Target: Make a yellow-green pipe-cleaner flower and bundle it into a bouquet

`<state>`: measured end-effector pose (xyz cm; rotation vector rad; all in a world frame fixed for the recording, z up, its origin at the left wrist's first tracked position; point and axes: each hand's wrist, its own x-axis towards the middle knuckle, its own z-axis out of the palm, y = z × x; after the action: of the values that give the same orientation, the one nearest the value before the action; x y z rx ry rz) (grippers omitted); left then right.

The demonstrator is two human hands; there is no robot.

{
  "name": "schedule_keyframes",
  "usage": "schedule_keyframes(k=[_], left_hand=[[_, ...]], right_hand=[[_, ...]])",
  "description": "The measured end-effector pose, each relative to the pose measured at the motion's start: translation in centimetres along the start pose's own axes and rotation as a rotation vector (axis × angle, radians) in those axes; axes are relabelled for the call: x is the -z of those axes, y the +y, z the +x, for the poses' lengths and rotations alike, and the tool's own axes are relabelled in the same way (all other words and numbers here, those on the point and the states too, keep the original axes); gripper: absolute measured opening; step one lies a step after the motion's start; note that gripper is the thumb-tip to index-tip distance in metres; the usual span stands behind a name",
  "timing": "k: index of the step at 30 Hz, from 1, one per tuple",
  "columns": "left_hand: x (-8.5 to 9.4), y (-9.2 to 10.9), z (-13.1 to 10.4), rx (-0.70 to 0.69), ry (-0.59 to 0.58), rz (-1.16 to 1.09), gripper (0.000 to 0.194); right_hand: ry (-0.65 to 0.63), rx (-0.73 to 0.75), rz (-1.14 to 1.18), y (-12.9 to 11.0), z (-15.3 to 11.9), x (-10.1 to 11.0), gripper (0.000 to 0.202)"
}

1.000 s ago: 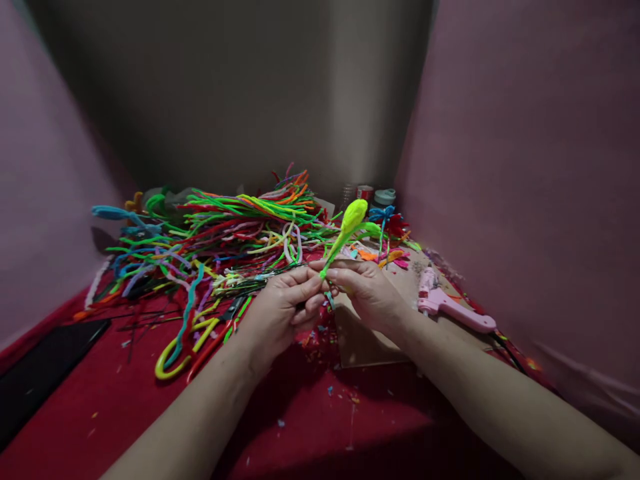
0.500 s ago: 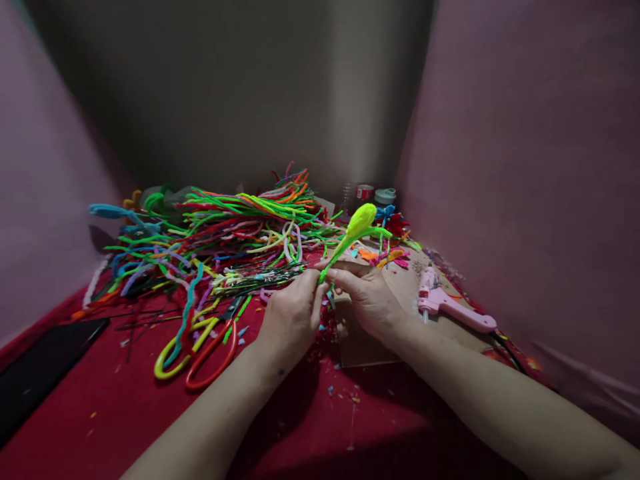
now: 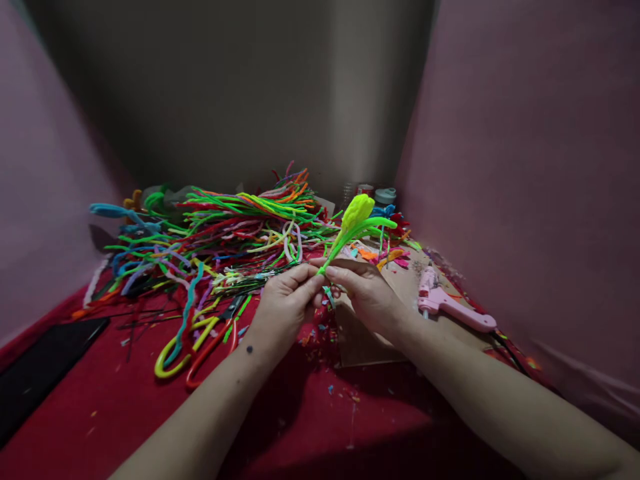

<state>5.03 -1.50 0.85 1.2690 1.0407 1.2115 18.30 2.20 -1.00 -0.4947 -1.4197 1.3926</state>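
A pipe-cleaner flower (image 3: 357, 215) with a fuzzy yellow head and bright green leaves tilts up and to the right above the table. Its green lower stem is pinched by my left hand (image 3: 293, 300), thumb and fingers closed on it. From the other side my right hand (image 3: 367, 293) grips the same stem, its thumb just above the left thumb. The fingers cover the stem's bottom end. Left of my hands, on the red cloth, lie scissors (image 3: 203, 353) with one yellow and one red handle loop, partly hidden by my left forearm.
A heap of coloured pipe cleaners (image 3: 240, 220) spreads across the back left. On the right a pink glue gun (image 3: 457, 308) rests on cardboard (image 3: 370, 343). A black flat object (image 3: 50, 367) lies at the left edge. Pink walls (image 3: 525, 167) flank the red cloth (image 3: 165, 427).
The flower has turned a little, showing more of its petals and leaves. My left hand has rolled so its thumb lies along the stem. My right hand has barely moved.
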Motion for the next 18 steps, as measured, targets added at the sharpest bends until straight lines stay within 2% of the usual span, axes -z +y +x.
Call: schedule_keyframes(k=[4, 8, 12, 15, 18], left_hand=[[0.13, 0.12, 0.09, 0.063, -0.051, -0.157, 0.019], [0.40, 0.18, 0.06, 0.144, -0.183, -0.338, 0.011], [0.62, 0.16, 0.19, 0.206, -0.274, -0.395, 0.009], [0.34, 0.12, 0.15, 0.153, -0.213, -0.238, 0.014], [-0.06, -0.28, -0.05, -0.040, -0.017, 0.189, 0.018]], right_hand=[[-0.013, 0.006, -0.010, -0.12, 0.13, 0.21, 0.023], [-0.056, 0.017, 0.003, 0.17, 0.18, 0.33, 0.023], [-0.008, 0.034, 0.031, 0.19, 0.05, 0.10, 0.021], [0.067, 0.005, -0.011, -0.19, -0.12, -0.14, 0.017], [0.092, -0.022, -0.062, -0.31, -0.18, -0.21, 0.016]])
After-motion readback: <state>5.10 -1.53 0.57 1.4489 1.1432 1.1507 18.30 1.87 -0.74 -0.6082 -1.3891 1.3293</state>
